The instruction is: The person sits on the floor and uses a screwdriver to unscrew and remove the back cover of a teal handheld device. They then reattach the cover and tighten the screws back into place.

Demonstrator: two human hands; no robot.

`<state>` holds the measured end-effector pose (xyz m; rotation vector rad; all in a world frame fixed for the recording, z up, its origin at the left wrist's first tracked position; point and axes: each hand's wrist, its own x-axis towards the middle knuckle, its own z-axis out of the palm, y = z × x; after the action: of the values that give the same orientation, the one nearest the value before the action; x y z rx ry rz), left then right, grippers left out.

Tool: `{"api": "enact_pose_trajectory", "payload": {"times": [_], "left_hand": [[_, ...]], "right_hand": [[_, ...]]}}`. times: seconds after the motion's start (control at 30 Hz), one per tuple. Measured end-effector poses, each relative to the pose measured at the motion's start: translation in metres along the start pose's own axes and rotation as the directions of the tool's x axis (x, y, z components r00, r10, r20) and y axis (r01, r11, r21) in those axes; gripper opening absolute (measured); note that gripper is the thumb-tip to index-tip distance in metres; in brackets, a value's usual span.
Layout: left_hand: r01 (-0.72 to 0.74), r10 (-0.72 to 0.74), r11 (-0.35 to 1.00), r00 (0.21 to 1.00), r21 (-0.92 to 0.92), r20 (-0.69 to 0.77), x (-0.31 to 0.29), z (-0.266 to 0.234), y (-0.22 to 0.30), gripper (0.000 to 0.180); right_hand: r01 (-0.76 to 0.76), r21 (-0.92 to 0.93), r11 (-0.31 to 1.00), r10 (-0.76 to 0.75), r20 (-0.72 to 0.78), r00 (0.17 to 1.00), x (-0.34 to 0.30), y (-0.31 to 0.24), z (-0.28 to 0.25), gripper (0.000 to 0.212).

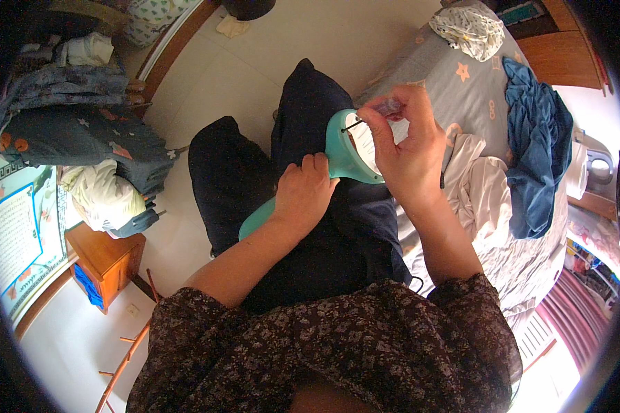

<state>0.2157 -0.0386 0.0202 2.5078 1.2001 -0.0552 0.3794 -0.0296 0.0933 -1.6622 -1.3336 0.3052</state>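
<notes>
A teal long-handled device [344, 157] lies across my dark trousers [310, 113]. Its rounded head has a white oval face with slot-like lines, and its exact kind is unclear. My left hand [305, 189] is closed around the neck below the head, while the handle's end shows past my wrist. Pinched in my right hand [410, 141] is a small screwdriver-like tool [390, 107] with a see-through purplish handle. Its thin dark shaft points left, with the tip at the upper left rim of the teal head. My right fingers partly cover that handle.
At the right, a bed [420, 76] with a grey patterned sheet carries a dark blue cloth [537, 151] and a pale crumpled cloth [475, 189]. Clothes [83, 124] hang on a rack at the left, above a wooden cabinet [107, 261]. Tiled floor [234, 69] lies ahead.
</notes>
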Motion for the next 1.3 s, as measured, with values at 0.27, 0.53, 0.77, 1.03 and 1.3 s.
{"api": "enact_pose_trajectory", "payload": {"times": [0.27, 0.53, 0.77, 1.03, 1.3], "left_hand": [[-0.007, 0.007, 1.0, 1.0, 0.006, 0.005, 0.0, -0.001, 0.001, 0.039], [-0.012, 0.012, 1.0, 1.0, 0.029, 0.006, -0.001, -0.001, 0.001, 0.038], [-0.005, 0.005, 1.0, 1.0, 0.03, -0.008, -0.002, 0.0, 0.0, 0.039], [0.023, -0.023, 0.999, 1.0, 0.025, 0.007, -0.002, -0.002, 0.002, 0.037], [0.007, -0.007, 1.0, 1.0, -0.008, 0.015, -0.002, -0.002, 0.0, 0.039]], "right_hand": [[0.076, -0.04, 0.996, -0.077, -0.003, 0.997, 0.001, -0.001, 0.002, 0.032], [0.037, -0.063, 0.997, -0.034, 0.053, 0.998, 0.003, -0.006, 0.001, 0.031], [-0.048, 0.11, 0.993, 0.027, 0.183, 0.983, 0.004, -0.002, -0.001, 0.016], [-0.024, 0.112, 0.993, -0.019, 0.369, 0.929, 0.008, -0.007, -0.01, 0.018], [-0.073, 0.155, 0.985, 0.012, 0.364, 0.931, 0.008, -0.008, -0.019, 0.017]]}}
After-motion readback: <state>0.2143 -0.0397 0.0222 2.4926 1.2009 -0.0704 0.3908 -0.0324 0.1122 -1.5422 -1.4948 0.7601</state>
